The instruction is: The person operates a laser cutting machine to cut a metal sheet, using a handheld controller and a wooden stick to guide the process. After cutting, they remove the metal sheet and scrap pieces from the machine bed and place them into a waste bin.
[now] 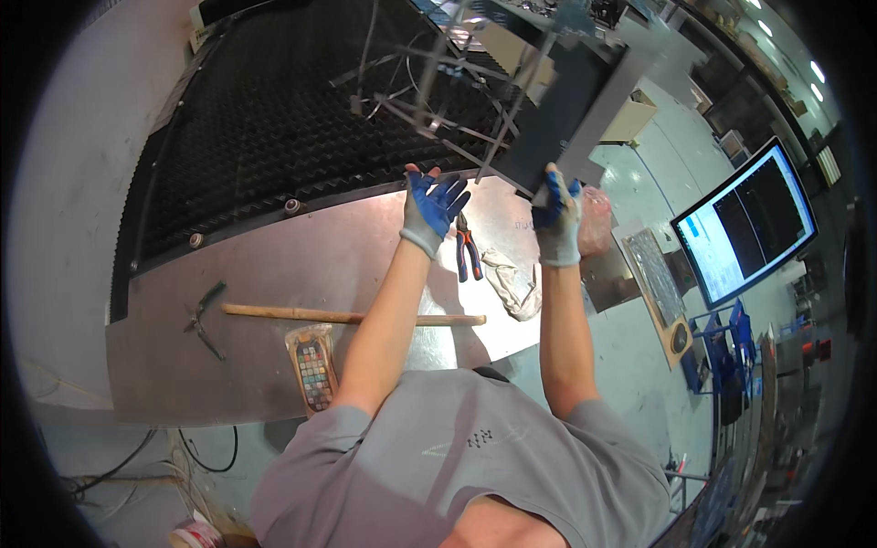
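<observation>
A large metal piece, blurred by motion, is held up over the bench's far edge. It has a dark grey panel (568, 114) on the right and a lattice of thin metal strips (493, 114) on the left. My right hand (559, 219), in a grey and blue coated glove, is closed on the panel's lower corner. Just below the strips, my left hand (429, 208) in a matching glove is open, palm up with fingers spread. Pliers (468, 251) with blue and orange handles lie between my forearms, beside a crumpled white cloth (513, 285).
Across the metal bench (174, 365) lie a wooden stick (292, 313), green-handled pliers (206, 320) and a phone in a pouch (313, 367). A dark slatted cutting bed (274, 119) stretches beyond. At right stand a monitor (754, 219) and a blue rack (726, 342).
</observation>
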